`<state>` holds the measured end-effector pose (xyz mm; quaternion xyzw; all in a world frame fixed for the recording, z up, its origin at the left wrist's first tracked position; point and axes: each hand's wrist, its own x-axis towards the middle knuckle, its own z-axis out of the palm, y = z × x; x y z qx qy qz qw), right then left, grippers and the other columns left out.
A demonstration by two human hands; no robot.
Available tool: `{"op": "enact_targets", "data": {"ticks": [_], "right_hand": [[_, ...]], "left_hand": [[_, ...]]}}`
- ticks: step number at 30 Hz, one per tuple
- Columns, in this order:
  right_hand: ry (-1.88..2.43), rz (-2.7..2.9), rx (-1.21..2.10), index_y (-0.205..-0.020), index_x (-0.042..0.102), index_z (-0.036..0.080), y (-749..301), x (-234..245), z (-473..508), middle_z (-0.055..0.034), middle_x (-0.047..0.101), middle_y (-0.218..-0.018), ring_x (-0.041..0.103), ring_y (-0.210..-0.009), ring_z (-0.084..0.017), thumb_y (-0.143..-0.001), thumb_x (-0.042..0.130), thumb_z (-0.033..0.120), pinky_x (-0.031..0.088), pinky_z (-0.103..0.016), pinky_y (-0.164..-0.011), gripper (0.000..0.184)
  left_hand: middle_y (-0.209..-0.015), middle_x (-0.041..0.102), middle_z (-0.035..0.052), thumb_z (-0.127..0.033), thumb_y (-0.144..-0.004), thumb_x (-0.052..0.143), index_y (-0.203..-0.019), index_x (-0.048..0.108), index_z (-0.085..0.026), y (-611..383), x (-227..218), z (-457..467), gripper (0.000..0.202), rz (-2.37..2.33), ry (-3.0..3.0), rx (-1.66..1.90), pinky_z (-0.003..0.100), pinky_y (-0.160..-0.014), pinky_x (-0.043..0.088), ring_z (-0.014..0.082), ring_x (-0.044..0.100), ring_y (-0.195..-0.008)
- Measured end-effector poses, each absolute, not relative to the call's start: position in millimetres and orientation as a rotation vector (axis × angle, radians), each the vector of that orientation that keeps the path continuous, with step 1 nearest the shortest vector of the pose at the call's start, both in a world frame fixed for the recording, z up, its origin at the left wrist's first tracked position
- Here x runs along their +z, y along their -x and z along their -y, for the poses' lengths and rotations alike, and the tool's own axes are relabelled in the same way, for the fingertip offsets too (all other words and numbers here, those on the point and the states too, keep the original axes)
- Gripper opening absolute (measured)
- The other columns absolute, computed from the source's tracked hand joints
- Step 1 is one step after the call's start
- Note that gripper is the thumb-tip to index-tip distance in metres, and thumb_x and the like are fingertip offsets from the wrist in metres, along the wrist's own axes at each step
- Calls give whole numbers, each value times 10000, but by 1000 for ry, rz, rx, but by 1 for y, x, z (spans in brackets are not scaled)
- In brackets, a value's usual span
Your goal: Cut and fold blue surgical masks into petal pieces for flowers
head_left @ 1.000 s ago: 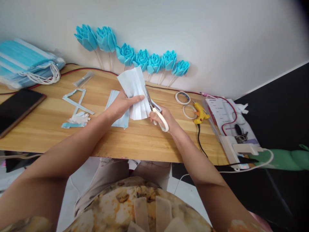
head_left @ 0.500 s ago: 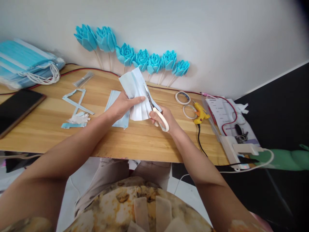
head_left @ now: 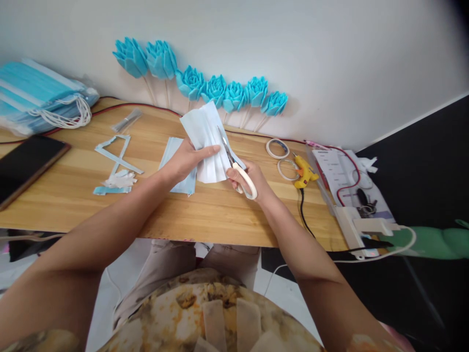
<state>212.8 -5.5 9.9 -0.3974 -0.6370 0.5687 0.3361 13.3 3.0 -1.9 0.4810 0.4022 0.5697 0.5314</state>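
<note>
Left hand (head_left: 183, 164) pinches the pleated mask sheet (head_left: 203, 132), raised above the tabletop (head_left: 220, 215). Right hand (head_left: 252, 178), just beside it, grips the scissors (head_left: 234, 164); the blades lie along the sheet's right edge, parallel to the pleats, tips pointing away.

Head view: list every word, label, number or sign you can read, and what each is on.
No text can be read.
Sheet at the right: printed lines, too small and blurred to read.
Phone: screen dark, no text.
Mask in the left hand, scissors in the right hand, glue gun: no marks seen.
</note>
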Motion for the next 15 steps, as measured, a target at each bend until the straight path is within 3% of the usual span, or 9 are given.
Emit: {"op": "enact_targets", "data": {"ticks": [5, 15], "right_hand": [[996, 1630, 1507, -668, 537, 191, -213, 9, 6, 58, 540, -536, 437, -428, -52, -720, 860, 486, 326, -198, -380, 440], [1067, 1630, 1462, -658, 533, 195, -211, 12, 7, 57, 538, -517, 435, -411, -53, -695, 863, 527, 325, -207, -375, 470]], "left_hand": [[-1127, 752, 118, -416, -734, 858, -1099, 700, -149, -13, -3, -4, 480, -951, -1147, 1371, 467, -941, 604, 325, 714, -1071], [-1127, 746, 127, -407, -713, 867, -1087, 693, -140, -14, 2, -3, 491, -948, -1139, 1364, 506, -968, 595, 346, 708, -1099]]}}
